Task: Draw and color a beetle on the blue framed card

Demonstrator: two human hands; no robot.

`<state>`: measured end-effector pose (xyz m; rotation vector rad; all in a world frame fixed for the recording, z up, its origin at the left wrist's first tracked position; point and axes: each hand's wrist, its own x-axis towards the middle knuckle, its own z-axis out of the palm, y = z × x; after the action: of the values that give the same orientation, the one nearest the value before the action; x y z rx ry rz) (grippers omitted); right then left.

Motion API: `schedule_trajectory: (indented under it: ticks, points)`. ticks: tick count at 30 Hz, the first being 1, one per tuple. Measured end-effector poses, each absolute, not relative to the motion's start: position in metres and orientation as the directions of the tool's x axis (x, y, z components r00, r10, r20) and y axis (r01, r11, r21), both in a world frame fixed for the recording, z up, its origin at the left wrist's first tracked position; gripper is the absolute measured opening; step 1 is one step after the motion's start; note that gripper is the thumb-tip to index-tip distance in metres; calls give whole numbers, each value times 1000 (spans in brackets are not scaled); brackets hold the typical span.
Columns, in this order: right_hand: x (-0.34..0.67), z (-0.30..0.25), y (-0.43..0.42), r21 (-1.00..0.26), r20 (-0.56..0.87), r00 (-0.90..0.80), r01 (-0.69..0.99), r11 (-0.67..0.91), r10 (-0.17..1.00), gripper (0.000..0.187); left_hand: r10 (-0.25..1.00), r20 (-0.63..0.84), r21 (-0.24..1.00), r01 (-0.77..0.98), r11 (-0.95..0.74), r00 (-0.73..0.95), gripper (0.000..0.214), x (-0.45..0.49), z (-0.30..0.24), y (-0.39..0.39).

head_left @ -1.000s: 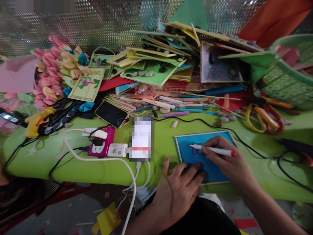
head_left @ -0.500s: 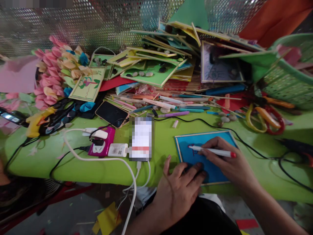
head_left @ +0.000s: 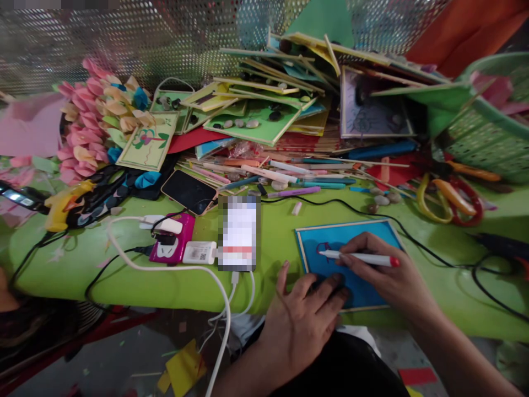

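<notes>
A blue card (head_left: 363,286) framed with thin wooden sticks lies on the green table (head_left: 173,286) in front of me. My right hand (head_left: 380,270) grips a white marker with a red end (head_left: 372,259), its tip touching the card's upper left part. Small reddish lines (head_left: 322,246) show at that tip. My left hand (head_left: 308,314) rests flat with fingers spread, its fingertips on the lower left corner of the card. Beyond the card lies a small pale pink cap (head_left: 296,208).
Several markers (head_left: 293,192) and framed cards (head_left: 252,124) are heaped at the back. A phone with a lit screen (head_left: 237,231) and a pink power strip (head_left: 171,242) with cables lie left. Scissors (head_left: 432,198), a glue gun (head_left: 504,245) and a green basket (head_left: 475,138) are right.
The marker tip has moved slightly down and left on the card, and the reddish outline has grown into a rounder shape. My left hand has stayed in place.
</notes>
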<state>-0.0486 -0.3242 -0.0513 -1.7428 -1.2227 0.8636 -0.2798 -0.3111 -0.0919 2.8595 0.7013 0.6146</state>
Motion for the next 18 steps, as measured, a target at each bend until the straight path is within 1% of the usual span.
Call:
schedule_trajectory:
  ticks: [7, 11, 18]
  points:
    - [-47, -51, -324, -896, -70, 267, 407, -178, 961, 48, 467, 382, 219, 413, -884, 798, 33, -279, -93, -311]
    - [-47, -51, -324, -903, -64, 263, 395, -168, 963, 46, 461, 356, 205, 414, -887, 813, 35, -280, -93, -312]
    - [-46, -51, -325, -900, -72, 260, 399, -175, 963, 45, 479, 367, 215, 428, -878, 798, 31, -279, -88, -310]
